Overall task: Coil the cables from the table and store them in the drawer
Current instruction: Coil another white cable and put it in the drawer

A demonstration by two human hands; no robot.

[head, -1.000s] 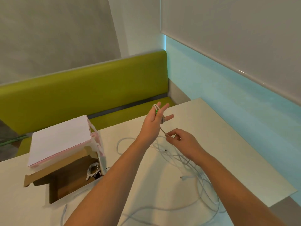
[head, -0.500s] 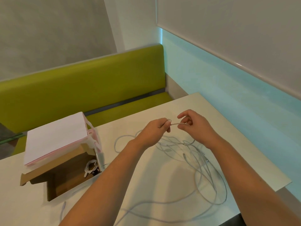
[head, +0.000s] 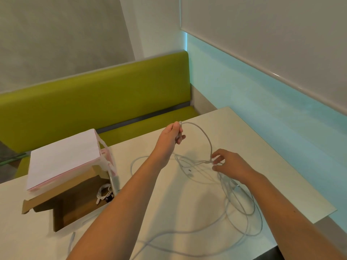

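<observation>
The left hand (head: 171, 135) is raised over the far part of the tabletop (head: 272, 166), its grip curled tight round 1 end of a white cable (head: 205, 136). It likely holds that end high as the anchor for a first loop. From there the cable arcs rightward and down to the right hand (head: 228, 166), whose thumb and fingertips pinch the strand low over the tabletop, probably to draw slack out of the pile.

The loose cables (head: 242, 207) sprawl across the near right of the tabletop in overlapping loops, so how many there are cannot be told, nor which strand joins the held one. The connector in the left grip is hidden by the fingers.

At the left stands the cardboard drawer (head: 75, 207), pulled open, with 1 coiled cable (head: 104, 194) already lying inside; its far end is tucked under a pink-edged white box (head: 63, 156). Another strand runs off the near edge, cut off.
</observation>
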